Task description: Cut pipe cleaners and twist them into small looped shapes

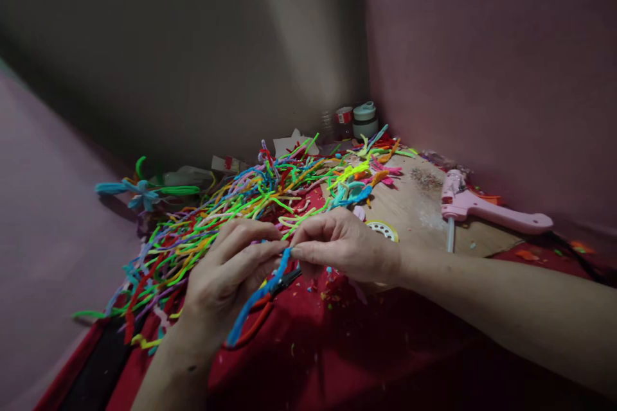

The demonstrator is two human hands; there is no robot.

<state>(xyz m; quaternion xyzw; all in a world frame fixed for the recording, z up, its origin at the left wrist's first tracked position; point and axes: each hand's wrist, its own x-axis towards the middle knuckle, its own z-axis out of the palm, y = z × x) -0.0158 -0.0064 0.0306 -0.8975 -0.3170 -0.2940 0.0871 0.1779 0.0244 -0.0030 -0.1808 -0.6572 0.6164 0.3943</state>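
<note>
A blue pipe cleaner (pixel 260 298) is pinched between my two hands, its folded length hanging down toward me. My left hand (pixel 231 263) grips it from the left with fingers closed. The thumb and forefinger of my right hand (pixel 344 244) press together on its upper end. Just below the hands, partly hidden by the blue pipe cleaner, lie pliers or cutters with red handles (pixel 260 321) and a dark head. A large heap of multicoloured pipe cleaners (pixel 231 199) spreads behind my hands.
A pink glue gun (pixel 486 205) rests on a cardboard sheet (pixel 405 199) at right. A tape roll (pixel 383 230) is beside my right wrist. Jars (pixel 365 121) stand in the back corner. A blue pipe-cleaner flower (pixel 143 195) sits at left. Red cloth (pixel 347 347) covers the table.
</note>
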